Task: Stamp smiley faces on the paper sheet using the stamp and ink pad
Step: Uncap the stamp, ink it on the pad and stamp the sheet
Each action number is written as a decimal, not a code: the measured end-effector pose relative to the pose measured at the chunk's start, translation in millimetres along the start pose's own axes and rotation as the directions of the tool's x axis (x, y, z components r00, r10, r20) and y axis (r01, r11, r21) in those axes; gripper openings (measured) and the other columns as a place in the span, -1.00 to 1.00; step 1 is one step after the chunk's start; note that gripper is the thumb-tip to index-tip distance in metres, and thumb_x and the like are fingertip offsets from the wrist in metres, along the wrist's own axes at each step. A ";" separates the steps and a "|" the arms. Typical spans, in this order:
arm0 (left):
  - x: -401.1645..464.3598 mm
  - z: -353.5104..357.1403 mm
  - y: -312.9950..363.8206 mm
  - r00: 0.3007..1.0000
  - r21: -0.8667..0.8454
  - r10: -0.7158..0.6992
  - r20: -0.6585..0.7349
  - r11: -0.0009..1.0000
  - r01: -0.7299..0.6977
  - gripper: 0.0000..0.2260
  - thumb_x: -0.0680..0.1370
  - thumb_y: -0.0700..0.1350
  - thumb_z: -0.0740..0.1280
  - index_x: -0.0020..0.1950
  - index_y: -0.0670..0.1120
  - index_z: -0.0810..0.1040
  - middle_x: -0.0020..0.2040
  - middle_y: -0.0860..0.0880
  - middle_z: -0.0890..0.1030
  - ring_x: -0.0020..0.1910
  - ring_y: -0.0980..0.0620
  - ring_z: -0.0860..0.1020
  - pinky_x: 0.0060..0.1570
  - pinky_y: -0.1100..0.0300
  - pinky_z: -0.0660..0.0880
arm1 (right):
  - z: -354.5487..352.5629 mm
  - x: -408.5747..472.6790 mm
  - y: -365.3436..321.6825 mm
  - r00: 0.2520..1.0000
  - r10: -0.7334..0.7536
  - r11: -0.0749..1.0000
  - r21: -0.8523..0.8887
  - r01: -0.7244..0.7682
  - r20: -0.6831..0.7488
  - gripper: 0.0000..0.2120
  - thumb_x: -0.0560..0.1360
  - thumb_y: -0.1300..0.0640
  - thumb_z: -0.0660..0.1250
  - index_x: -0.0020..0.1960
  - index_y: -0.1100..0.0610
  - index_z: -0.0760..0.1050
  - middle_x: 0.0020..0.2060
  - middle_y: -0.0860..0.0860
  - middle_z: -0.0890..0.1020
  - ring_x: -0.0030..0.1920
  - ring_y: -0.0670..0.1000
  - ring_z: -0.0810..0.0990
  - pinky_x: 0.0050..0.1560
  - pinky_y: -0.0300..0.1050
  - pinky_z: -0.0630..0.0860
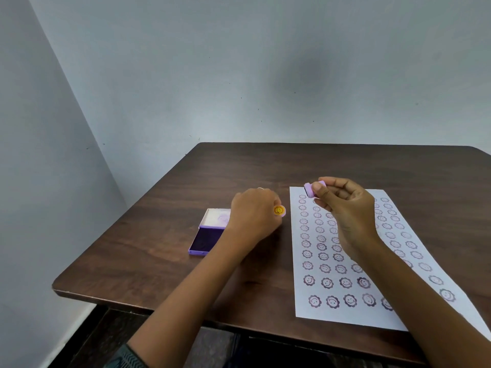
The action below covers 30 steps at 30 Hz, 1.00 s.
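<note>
Dark wooden table [159,208] carries everything here, set against a pale wall. Across its right half lies the long white paper sheet [353,312], already covered in rows of purple flower-edged smiley prints, so the job looks nearly finished; the barest patch seems to sit near the far end. Left of the sheet sits the lilac plastic ink pad [206,240], its lid folded back and the dark pad exposed. The right hand [345,208] hovers over the sheet's far left corner, fingers and thumb pinched around the small lilac round stamp [310,189], which looks raised off the paper. The left hand [255,216] rests between pad and sheet, curled around a little piece with a yellow smiley sticker [279,210], probably the stamp's cap. For a clean print, the stamp should probably come down flat on an unmarked spot, be pressed straight without rocking, then lifted vertically; fainter prints suggest re-inking often.
</note>
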<state>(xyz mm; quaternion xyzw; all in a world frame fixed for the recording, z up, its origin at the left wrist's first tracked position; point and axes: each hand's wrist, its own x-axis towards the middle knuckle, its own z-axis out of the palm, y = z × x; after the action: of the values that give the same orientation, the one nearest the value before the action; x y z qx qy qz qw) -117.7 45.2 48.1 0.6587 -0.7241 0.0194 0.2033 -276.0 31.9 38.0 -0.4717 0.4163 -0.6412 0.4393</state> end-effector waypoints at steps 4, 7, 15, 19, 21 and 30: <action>2.5 2.6 -1.5 0.989 0.100 -0.008 0.146 0.995 -0.007 -0.76 0.53 0.08 0.29 0.08 0.01 0.62 0.04 -0.02 0.66 0.04 -0.04 0.56 0.11 0.04 0.38 | -1.0 0.2 0.2 1.000 0.005 1.000 0.010 -0.004 -0.008 -0.72 0.30 0.13 0.48 -0.01 0.13 0.57 -0.11 0.05 0.69 -0.12 -0.05 0.68 -0.19 -0.34 0.58; 2.5 1.9 -2.9 0.982 0.142 -0.008 0.189 0.990 -0.019 -0.71 0.53 0.11 0.27 0.16 0.00 0.57 0.15 -0.05 0.62 0.15 -0.06 0.52 0.20 -0.01 0.32 | -1.0 2.1 1.4 1.000 0.006 1.000 0.008 -0.006 -0.017 -0.73 0.30 0.13 0.48 -0.02 0.12 0.57 -0.12 0.04 0.69 -0.13 -0.07 0.69 -0.19 -0.34 0.58; -12.5 14.8 35.2 0.968 -0.019 0.200 0.153 0.980 -0.200 -0.49 0.53 0.20 0.18 0.39 -0.05 0.38 0.40 -0.07 0.43 0.37 -0.06 0.37 0.42 -0.04 0.10 | -6.1 7.6 -0.1 0.996 -0.002 0.999 0.041 0.006 -0.093 -0.77 0.30 0.13 0.49 -0.06 0.09 0.58 -0.12 0.05 0.70 -0.10 -0.03 0.69 -0.17 -0.30 0.59; -18.6 35.6 58.5 0.928 -0.104 0.293 0.230 0.956 -0.276 -0.40 0.55 0.20 0.15 0.48 -0.12 0.23 0.50 -0.10 0.26 0.48 -0.06 0.19 0.46 -0.05 -0.01 | -17.5 16.6 -11.9 0.976 -0.026 0.986 0.154 0.060 -0.215 -0.77 0.34 0.21 0.48 -0.03 0.19 0.55 -0.13 0.15 0.67 -0.06 0.09 0.67 0.01 -0.10 0.60; -18.7 45.0 65.0 0.913 -0.111 0.302 0.274 0.953 -0.282 -0.33 0.54 0.26 0.11 0.52 -0.11 0.10 0.55 -0.07 0.13 0.53 -0.05 0.06 0.49 -0.05 -0.08 | -25.0 20.3 -18.0 0.969 -0.039 0.982 0.172 0.082 -0.243 -0.78 0.35 0.22 0.47 -0.03 0.21 0.55 -0.16 0.13 0.68 -0.07 0.09 0.68 0.06 -0.05 0.60; -35.6 50.7 59.8 0.857 -0.141 0.328 0.397 0.945 -0.296 -0.25 0.51 0.34 0.04 0.55 -0.05 -0.07 0.58 -0.02 -0.05 0.54 -0.02 -0.14 0.49 -0.06 -0.20 | -38.7 20.1 -35.8 0.970 -0.073 0.986 0.131 0.105 -0.231 -0.83 0.37 0.23 0.46 -0.07 0.18 0.55 -0.37 -0.06 0.71 -0.18 -0.04 0.70 -0.04 -0.18 0.62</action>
<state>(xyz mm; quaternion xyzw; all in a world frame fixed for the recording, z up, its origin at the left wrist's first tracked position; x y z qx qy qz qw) -187.1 71.8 4.6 0.5133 -0.8480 -0.1157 0.0635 -323.0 26.9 68.7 -0.3817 0.3949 -0.7377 0.3927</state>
